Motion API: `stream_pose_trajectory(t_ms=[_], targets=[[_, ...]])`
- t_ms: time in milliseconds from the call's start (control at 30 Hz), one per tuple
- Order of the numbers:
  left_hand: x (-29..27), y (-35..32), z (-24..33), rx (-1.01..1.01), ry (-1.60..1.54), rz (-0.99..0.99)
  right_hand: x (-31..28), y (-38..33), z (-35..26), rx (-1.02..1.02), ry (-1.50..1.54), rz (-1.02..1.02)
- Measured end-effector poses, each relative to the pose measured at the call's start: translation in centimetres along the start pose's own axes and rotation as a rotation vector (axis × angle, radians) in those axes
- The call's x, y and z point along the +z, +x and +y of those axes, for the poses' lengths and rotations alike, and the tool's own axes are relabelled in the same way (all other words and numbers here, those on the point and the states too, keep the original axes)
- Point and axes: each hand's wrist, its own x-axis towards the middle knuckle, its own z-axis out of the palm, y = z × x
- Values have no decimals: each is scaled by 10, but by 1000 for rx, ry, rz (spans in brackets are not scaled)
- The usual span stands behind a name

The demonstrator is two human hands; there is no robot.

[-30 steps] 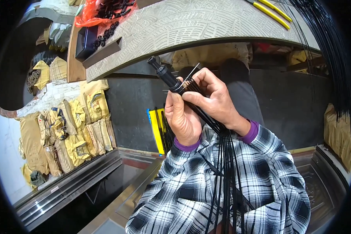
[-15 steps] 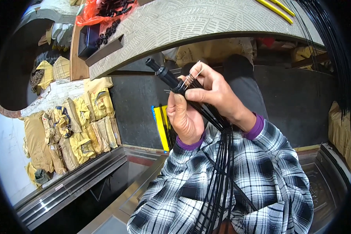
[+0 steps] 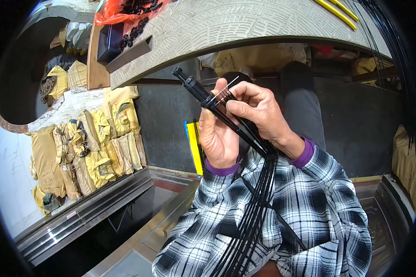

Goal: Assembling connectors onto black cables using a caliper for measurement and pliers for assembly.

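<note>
Pinching black strands (image 3: 265,171), right fingers (image 3: 241,110) sit beside left fingers (image 3: 209,122) clamped on a black tube (image 3: 197,89).

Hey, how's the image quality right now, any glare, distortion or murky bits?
Head view: left hand and right hand fairly sharp; head view: tabletop appears bowed, likely by the fisheye; head view: bright glare on the lower-left metal rail; head view: black strands at far right fade into the dark rim.
</note>
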Motion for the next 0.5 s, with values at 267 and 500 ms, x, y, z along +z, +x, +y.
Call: stream_pose_trajectory(t_ms=[267, 500], targets=[[-5, -1, -1, -21, -99, 5, 6, -6, -4, -90, -282, 13], [-1, -6, -1, 54, -25, 37, 10, -6, -8, -13, -207, -25]])
